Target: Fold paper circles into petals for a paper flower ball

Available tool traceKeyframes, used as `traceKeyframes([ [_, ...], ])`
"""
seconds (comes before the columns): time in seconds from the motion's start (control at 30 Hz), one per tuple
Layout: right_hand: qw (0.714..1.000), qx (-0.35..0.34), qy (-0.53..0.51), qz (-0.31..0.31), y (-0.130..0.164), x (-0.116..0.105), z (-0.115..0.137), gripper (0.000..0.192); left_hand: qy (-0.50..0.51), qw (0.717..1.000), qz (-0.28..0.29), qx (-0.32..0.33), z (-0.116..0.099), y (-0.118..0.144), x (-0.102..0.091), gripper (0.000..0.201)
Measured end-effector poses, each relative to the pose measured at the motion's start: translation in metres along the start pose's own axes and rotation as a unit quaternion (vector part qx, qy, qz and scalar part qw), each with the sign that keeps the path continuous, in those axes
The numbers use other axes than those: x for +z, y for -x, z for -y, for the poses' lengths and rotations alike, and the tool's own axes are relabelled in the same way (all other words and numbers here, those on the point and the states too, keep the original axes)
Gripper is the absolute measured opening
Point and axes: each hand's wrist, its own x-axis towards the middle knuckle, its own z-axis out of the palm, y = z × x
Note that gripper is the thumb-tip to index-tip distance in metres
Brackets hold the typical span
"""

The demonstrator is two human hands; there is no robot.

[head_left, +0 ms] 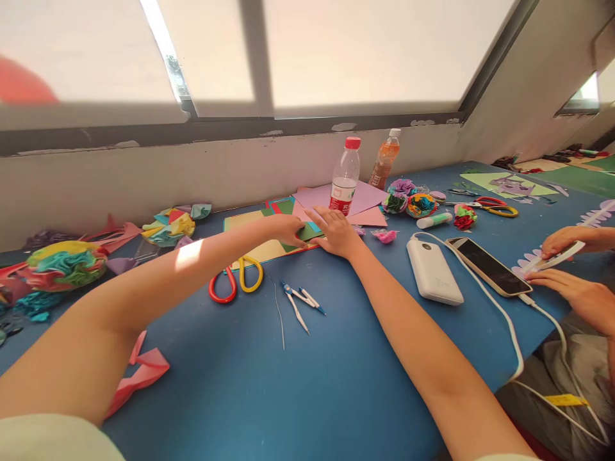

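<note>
Both hands are reaching to the stack of coloured paper sheets (288,221) lying at the far edge of the blue table (269,378). Left hand (287,228) is pinching a green sheet; right hand (336,234) is pressing flat, fingers spread. Red-and-yellow scissors (235,280) and compass (300,301) are lying near, water bottle (344,176) standing just behind
</note>
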Motion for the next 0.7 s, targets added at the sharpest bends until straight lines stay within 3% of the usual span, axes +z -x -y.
traceKeyframes([
  [0.17, 0.999, -0.007, 0.009, 0.031, 0.000, -0.004, -0.001, 0.065, -0.046, 0.997, 0.057, -0.007, -0.008, 0.007, -0.001, 0.030],
  [0.3, 0.999, 0.006, 0.007, 0.045, -0.001, -0.005, 0.003, 0.057, -0.094, 0.994, 0.053, -0.025, -0.016, 0.012, 0.000, 0.026],
  [0.47, 0.996, 0.053, -0.004, 0.070, -0.003, 0.001, 0.005, 0.059, -0.149, 0.988, -0.024, -0.043, -0.012, 0.012, -0.006, 0.028],
  [0.57, 0.987, 0.124, -0.008, 0.100, -0.006, 0.009, 0.003, 0.041, -0.173, 0.978, -0.108, -0.044, -0.009, 0.015, -0.009, 0.025],
  [0.7, 0.968, 0.227, -0.010, 0.102, -0.011, 0.015, 0.002, 0.033, -0.185, 0.963, -0.197, 0.023, -0.010, 0.027, -0.002, 0.034],
])
